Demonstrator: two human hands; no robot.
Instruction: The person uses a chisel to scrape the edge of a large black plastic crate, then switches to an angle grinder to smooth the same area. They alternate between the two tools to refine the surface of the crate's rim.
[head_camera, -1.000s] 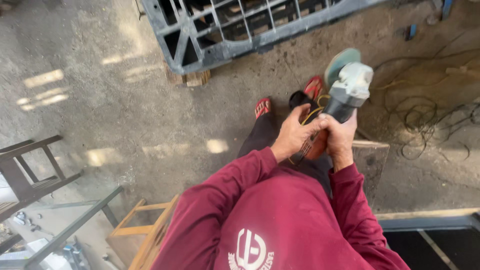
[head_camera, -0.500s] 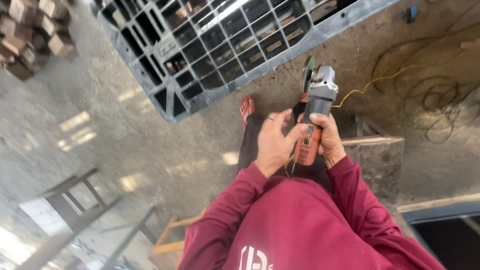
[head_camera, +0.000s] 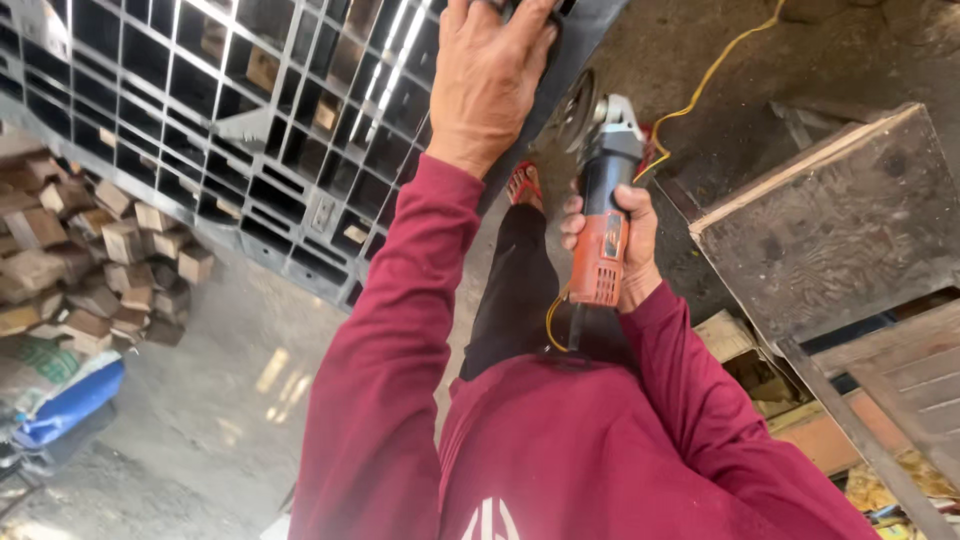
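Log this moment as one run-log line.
left hand: pressed on metal grid frame | right hand: grips angle grinder | disc beside frame edge | yellow cord on floor

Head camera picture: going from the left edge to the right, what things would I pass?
Blue sack → stacked wood blocks → grey metal grid frame → left hand on the frame → orange angle grinder in the right hand → worn wooden board.
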